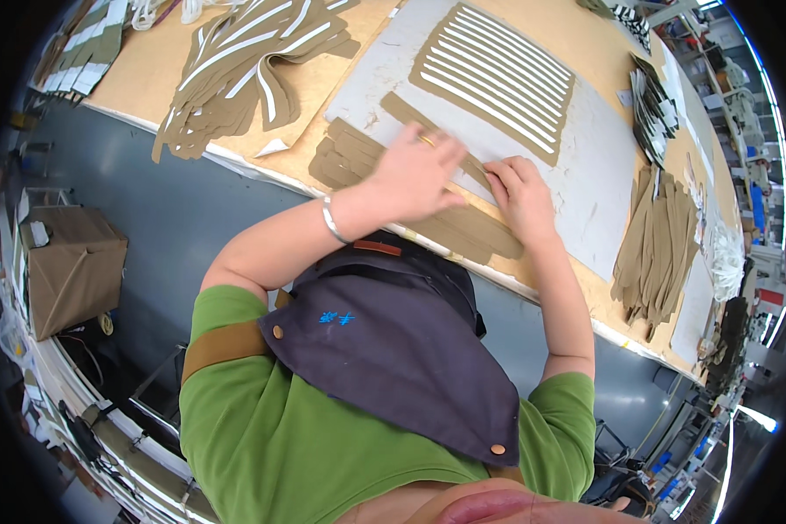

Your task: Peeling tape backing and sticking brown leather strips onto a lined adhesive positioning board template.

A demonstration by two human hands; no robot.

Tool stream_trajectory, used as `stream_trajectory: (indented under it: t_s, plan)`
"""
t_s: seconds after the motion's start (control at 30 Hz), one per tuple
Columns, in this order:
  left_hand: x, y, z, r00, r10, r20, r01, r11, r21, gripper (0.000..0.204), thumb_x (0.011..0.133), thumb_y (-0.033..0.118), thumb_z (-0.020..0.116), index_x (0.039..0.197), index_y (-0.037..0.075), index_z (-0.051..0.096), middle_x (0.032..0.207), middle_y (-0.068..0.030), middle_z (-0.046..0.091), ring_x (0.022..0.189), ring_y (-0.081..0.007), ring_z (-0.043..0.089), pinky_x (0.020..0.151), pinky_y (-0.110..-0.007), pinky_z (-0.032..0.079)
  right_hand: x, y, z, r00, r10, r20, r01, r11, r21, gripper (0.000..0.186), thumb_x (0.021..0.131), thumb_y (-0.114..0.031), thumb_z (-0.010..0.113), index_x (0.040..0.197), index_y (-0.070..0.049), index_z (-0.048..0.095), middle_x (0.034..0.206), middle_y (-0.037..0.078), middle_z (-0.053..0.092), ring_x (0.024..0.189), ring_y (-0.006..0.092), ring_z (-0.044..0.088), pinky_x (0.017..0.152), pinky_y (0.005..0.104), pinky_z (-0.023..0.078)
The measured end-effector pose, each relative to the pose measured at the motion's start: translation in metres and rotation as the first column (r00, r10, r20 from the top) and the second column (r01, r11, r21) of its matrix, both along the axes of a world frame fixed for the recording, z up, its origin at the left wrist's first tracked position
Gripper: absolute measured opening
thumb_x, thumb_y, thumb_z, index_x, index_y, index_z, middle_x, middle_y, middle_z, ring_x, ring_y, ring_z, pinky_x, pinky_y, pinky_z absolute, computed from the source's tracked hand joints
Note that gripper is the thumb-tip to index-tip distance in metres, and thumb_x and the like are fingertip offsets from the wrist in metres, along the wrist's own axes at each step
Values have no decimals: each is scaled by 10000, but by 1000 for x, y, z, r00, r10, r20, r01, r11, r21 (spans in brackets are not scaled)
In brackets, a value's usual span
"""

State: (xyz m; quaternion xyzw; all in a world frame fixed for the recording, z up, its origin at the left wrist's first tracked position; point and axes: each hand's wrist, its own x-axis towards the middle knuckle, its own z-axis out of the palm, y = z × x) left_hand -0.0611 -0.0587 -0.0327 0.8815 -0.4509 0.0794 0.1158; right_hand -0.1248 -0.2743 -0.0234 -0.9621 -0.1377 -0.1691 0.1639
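Observation:
My left hand (415, 175) hovers over or rests on flat khaki fabric strips (341, 153) near the table's front edge, slightly blurred, its thumb and fingers apart. My right hand (520, 196) pinches a long khaki strip (402, 113) that lies diagonally on a pale grey board (603, 218), running under my left fingers. More khaki strips (472, 231) lie flat between and below my hands. Beyond them, a khaki panel (489, 83) carries a row of parallel white-striped pieces.
The wooden table (122, 96) also holds a heap of white-striped khaki pieces (218, 96) at the left, dark pieces (651, 113) and a khaki strip bundle (655, 244) at the right. A covered box (70, 271) stands on the left, below table level. Shelving lines the far right.

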Motion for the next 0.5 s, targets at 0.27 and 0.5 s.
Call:
stream_trajectory:
  t_s: [0.27,0.5]
  plan:
    - [13,2,8,995,98,27,-98,995,-14,623,910,495,589,1332,41,525,1330,-116,549,1286,-280,493,1043,-466,348,38,24,-10,997,52,57,-54,998,38,106,825,-127,706,930,-112,692,884,37,616,871,242,612,737,358,523]
    - [-6,-9,14,999,26,28,-28,996,81,664,883,492,621,1339,20,516,1277,-146,548,1249,-306,505,1023,-444,367,-2,-9,6,999,29,-20,-30,1000,-10,111,813,-127,717,919,-115,688,882,29,615,856,244,607,735,365,523]
